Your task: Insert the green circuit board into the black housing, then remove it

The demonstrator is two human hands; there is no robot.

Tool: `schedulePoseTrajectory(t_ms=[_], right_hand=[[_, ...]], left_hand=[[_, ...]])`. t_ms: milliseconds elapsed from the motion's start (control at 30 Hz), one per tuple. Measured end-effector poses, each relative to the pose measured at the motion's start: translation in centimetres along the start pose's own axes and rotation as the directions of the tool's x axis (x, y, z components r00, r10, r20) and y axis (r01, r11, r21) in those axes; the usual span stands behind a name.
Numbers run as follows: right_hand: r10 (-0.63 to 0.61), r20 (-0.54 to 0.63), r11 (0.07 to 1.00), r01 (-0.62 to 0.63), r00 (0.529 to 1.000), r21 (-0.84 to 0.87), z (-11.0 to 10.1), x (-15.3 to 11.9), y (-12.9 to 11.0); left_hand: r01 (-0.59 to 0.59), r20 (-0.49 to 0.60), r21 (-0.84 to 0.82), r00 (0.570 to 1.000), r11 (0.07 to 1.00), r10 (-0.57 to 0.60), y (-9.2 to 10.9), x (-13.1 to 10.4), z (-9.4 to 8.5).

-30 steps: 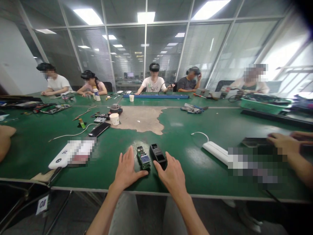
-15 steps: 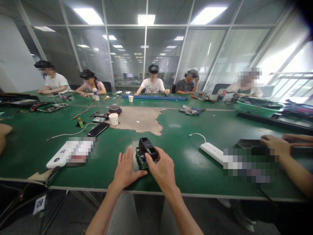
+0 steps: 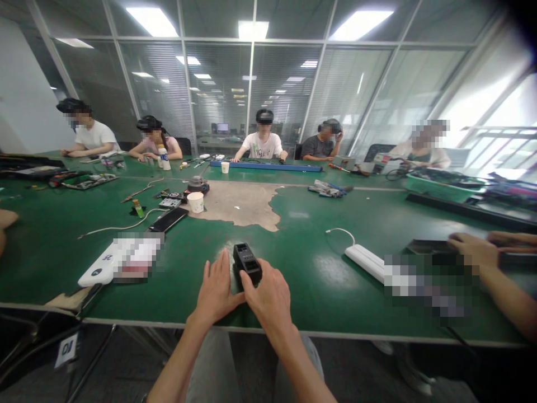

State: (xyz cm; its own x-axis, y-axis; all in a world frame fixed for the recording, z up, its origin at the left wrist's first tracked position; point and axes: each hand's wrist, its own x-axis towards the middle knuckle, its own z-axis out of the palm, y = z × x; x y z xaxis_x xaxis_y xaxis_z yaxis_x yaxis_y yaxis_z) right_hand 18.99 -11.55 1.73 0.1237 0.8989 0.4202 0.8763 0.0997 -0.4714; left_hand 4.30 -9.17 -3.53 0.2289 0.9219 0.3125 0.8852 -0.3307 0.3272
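A black plastic casing (image 3: 247, 262) with rectangular openings in its top stands on the green table near the front edge. My right hand (image 3: 268, 288) grips its near right end, thumb on the near side and fingers along the right. My left hand (image 3: 216, 285) rests just left of the casing, fingers stretched out and thumb pointing towards its near end. The green circuit board seen earlier is hidden now, with the casing over its spot. Whether the casing is fully seated I cannot tell.
A white power bank (image 3: 98, 271), a black phone (image 3: 168, 220) and a paper cup (image 3: 195, 202) lie to the left. On the right are a long white device (image 3: 364, 263) with a cable and another person's hands (image 3: 474, 252). Several people sit opposite.
My right hand has moved the black casing left and down over the green circuit board, which no longer shows. My left hand stays almost where it was.
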Motion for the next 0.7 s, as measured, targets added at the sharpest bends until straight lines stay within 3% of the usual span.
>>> schedulePoseTrajectory(t_ms=[300, 700], right_hand=[[-0.037, 0.059, 0.998, 0.04, 0.998, -0.046, 1.3, -1.2, 0.9], [-0.005, -0.012, 1.0, 0.005, 1.0, 0.031, 0.9, 0.2, -0.1]], left_hand=[[0.022, 0.0, 0.017, 1.0, 1.0, -0.022, 0.1, 0.1, 0.2], [0.023, 0.025, 0.0, 0.999, 1.0, -0.023, 0.4, 0.2, -0.4]])
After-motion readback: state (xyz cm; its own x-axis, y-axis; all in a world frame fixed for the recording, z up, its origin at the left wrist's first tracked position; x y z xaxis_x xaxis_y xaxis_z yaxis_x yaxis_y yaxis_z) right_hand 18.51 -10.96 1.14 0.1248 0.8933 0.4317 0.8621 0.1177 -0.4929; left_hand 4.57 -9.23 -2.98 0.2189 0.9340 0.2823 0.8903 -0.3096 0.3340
